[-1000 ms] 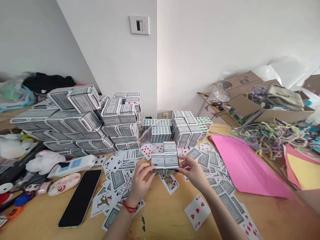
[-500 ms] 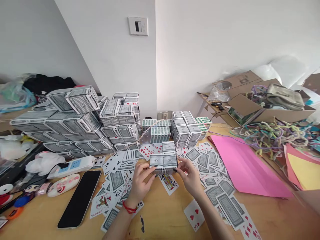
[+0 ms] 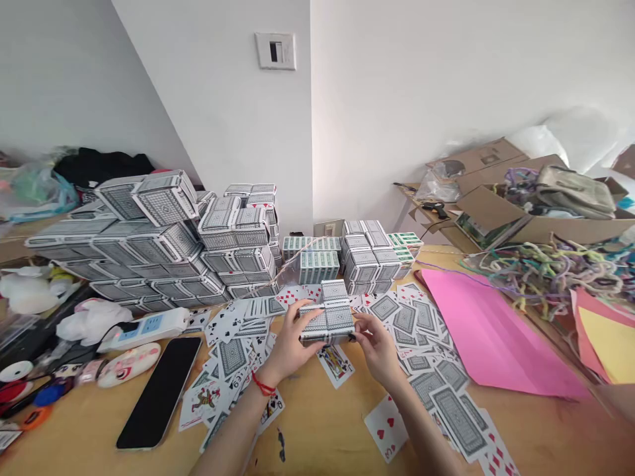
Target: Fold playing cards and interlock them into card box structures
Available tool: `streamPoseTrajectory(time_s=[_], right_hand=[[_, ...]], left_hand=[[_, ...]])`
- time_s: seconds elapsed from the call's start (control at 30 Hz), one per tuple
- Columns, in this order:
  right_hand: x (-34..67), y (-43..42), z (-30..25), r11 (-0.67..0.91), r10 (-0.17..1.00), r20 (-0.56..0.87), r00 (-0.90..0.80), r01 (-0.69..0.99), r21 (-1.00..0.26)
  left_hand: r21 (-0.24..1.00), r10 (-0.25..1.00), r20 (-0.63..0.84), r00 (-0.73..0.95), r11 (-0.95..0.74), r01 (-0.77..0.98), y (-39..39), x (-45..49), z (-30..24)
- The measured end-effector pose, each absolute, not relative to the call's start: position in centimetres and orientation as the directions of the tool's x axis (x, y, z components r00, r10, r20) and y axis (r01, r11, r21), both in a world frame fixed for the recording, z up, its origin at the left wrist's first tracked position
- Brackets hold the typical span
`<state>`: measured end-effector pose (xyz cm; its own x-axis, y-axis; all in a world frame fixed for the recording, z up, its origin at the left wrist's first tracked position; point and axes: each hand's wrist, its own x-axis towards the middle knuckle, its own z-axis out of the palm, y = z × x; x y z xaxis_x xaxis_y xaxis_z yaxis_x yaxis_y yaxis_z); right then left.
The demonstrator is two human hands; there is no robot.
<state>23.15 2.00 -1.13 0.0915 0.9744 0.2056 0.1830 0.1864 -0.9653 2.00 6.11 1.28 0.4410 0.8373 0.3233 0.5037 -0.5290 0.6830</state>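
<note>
A block of folded playing cards (image 3: 331, 316), grey-patterned backs outward, is held just above the wooden table (image 3: 322, 430). My left hand (image 3: 290, 347), with a red string at the wrist, grips its left side, thumb over the top edge. My right hand (image 3: 378, 345) pinches its right end. Loose playing cards (image 3: 421, 344) lie scattered under and around both hands, some face up, some face down.
Big stacks of card blocks (image 3: 163, 244) fill the back left, smaller ones (image 3: 370, 258) stand behind my hands. A black phone (image 3: 159, 393) and power strip (image 3: 143, 328) lie at left. Pink paper (image 3: 486, 337), tangled yarn (image 3: 540, 268) and cardboard boxes (image 3: 516, 211) are at right.
My left hand has slid up from the block's lower left corner to grip its left side, and the block is lifted and tilted slightly. My right hand stays on the right end.
</note>
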Motion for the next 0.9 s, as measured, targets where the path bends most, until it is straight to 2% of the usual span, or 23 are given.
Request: streamPoseTrajectory(time_s=[0.2,0.5,0.63,0.9], right_hand=[[23.6,2.4,-1.5,0.22,0.966,0.24,0.098,0.182,-0.958],[24.0,3.0,-1.9,0.286,0.95,0.312,0.028,0.327,-0.901],[24.1,3.1,-1.6,0.322,0.924,0.381,0.029,0.478,-0.817],[23.5,3.0,-2.0,0.323,0.914,0.398,0.073,0.46,-0.827]], left_hand=[[0.631,0.818,0.355,0.452,-0.567,0.53,6.1,2.1,0.6],[0.568,0.776,0.414,0.476,-0.629,0.531,6.2,2.1,0.5],[0.596,0.795,0.439,0.419,-0.607,0.526,5.9,2.4,0.2],[0.703,0.854,0.446,0.267,-0.519,0.486,5.3,3.6,-0.8]])
